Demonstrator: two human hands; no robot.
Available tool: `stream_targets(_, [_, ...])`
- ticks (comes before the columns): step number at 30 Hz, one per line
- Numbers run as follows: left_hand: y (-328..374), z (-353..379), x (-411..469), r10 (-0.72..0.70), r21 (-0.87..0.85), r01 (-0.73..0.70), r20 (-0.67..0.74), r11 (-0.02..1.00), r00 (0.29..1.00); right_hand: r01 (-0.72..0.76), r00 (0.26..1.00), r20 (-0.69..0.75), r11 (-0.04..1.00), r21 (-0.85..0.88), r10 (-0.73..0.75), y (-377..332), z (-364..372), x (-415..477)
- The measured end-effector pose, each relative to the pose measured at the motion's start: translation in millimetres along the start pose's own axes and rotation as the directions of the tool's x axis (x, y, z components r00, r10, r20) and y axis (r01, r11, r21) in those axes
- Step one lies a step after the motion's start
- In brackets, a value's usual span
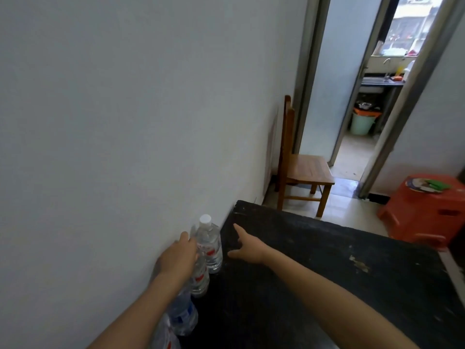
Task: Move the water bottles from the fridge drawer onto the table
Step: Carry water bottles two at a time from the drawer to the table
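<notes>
Now | left grip (pixel 176 258) clasps bottle (pixel 200 278) at table (pixel 327 273) edge by wall (pixel 125 122) | right grip (pixel 245 248) splayed apart.

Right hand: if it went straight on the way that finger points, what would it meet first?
Probably the white wall, just past the black table's far corner. The right hand points toward that corner, and its line seems to pass right of the capped water bottle, though depth is unclear.

clear bottles (pixel 210 244) w/ red-white labels, one blue label, black table (pixel 314 260), brown chair (pixel 305 170), orange-red stool (pixel 427 210)
</notes>
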State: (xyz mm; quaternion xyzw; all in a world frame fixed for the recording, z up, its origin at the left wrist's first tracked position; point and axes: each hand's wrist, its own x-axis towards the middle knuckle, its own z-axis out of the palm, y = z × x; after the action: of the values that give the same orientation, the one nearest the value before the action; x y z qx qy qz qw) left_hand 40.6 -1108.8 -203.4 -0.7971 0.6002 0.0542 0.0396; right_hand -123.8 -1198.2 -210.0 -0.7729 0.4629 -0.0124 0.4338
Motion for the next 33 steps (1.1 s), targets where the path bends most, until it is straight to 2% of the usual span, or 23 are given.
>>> stream_targets(3, [2.6,-4.5,-4.3,-0.021,-0.048,0.02,-0.004,0.999,1.0,-0.001,1.0,-0.001,0.999,-0.053,0.001,16.3,-21.5,-42.9])
stream_targets(8, [13.3,-22.2,-17.5,-0.042,-0.13,0.043,0.006,0.991,0.999,0.026,0.997,-0.071,0.999,-0.04,-0.029,35.9,-45.3,-109.8])
stream_targets(13, [24.2,-34.9,-45.8,-0.055,-0.179,0.034,-0.118,0.983,0.992,0.069,0.984,-0.159,0.996,-0.062,-0.078,44.2,-47.9,-154.6])
stream_targets(20, [27.6,-47.8,-107.1,0.101,-0.248,-0.206,-0.379,0.947,0.92,0.066,0.947,-0.29,0.966,-0.248,-0.14,39.6,-43.8,-197.8])
stream_targets(26, [13.1,-52.6,-149.9,0.13,-0.23,-0.251,-0.439,0.94,0.889,-0.013,0.901,-0.394,0.897,-0.441,-0.181,25.3,-24.8,-248.6])
stream_targets(33, [-28.0,-45.2,-215.4,0.175,-0.293,-0.361,-0.509,0.885,0.843,-0.132,0.841,-0.521,0.88,-0.457,-0.144,6.7,41.5,-311.4])
